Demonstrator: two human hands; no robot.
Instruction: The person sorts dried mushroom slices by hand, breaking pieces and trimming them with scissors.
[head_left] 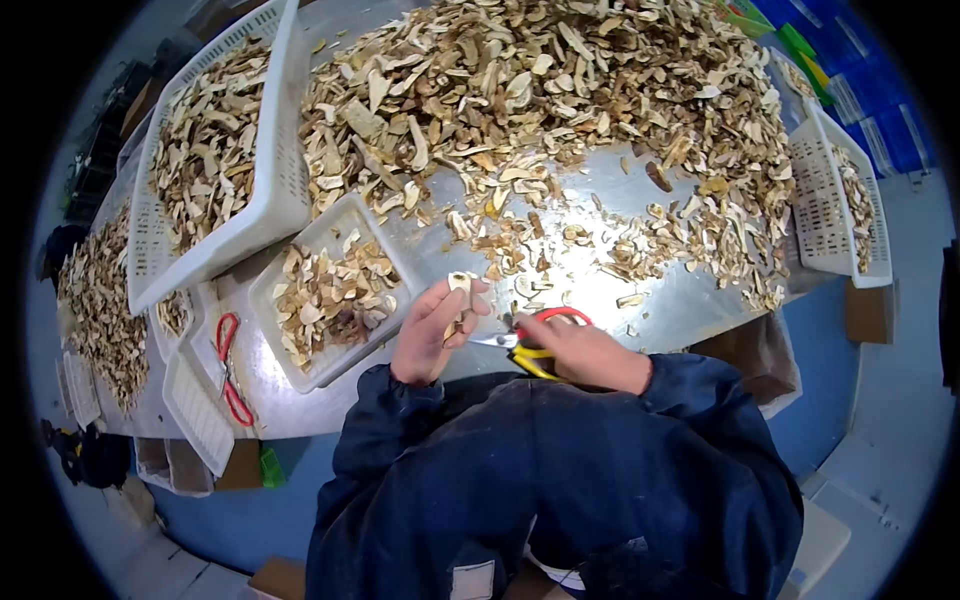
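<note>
Between the fingers of my left hand (pixel 430 325) is a pale dried mushroom slice (pixel 460 282) with a dark spot near its top. My right hand (pixel 590 352) grips scissors (pixel 536 357) with red and yellow handles. Their blades point left, toward my left hand, and the tips are partly hidden near its fingers. Just beyond both hands, loose mushroom pieces (pixel 515 255) lie scattered on the metal table (pixel 440 235). Left of my left hand stands a white tray (pixel 388 235) holding cut mushroom pieces (pixel 330 295).
A large heap of dried mushroom slices (pixel 560 80) covers the table's far side. A white basket (pixel 283 150) of slices stands at left, another basket (pixel 825 200) at right. Red-handled scissors (pixel 228 370) lie near the left edge. Blue bins (pixel 880 90) stand beyond the table.
</note>
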